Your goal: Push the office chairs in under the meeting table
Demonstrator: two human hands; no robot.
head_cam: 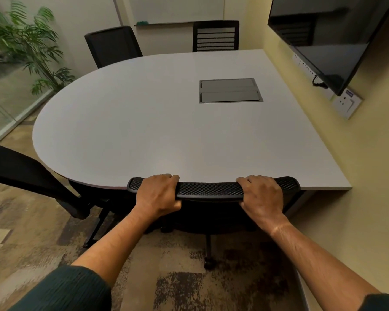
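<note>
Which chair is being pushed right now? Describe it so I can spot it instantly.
Find the grey meeting table, then its near straight edge. The black mesh-back chair there has its top rail gripped by the left hand and right hand; no other chair is touched.

A meeting table [144, 122] fills the middle, its right edge against the wall [368, 176]. At its near edge stands a chair [211, 188], backrest top touching the tabletop rim; the left hand [158, 193] and right hand [262, 196] grip that backrest near its ends. A second chair [20, 173] stands to the left. Two more chairs [112, 46] [215, 35] stand behind the far edge. A cable box [230, 90] sits in the tabletop. A screen [323, 34] hangs on the right, a plant [32, 46] far left.
</note>
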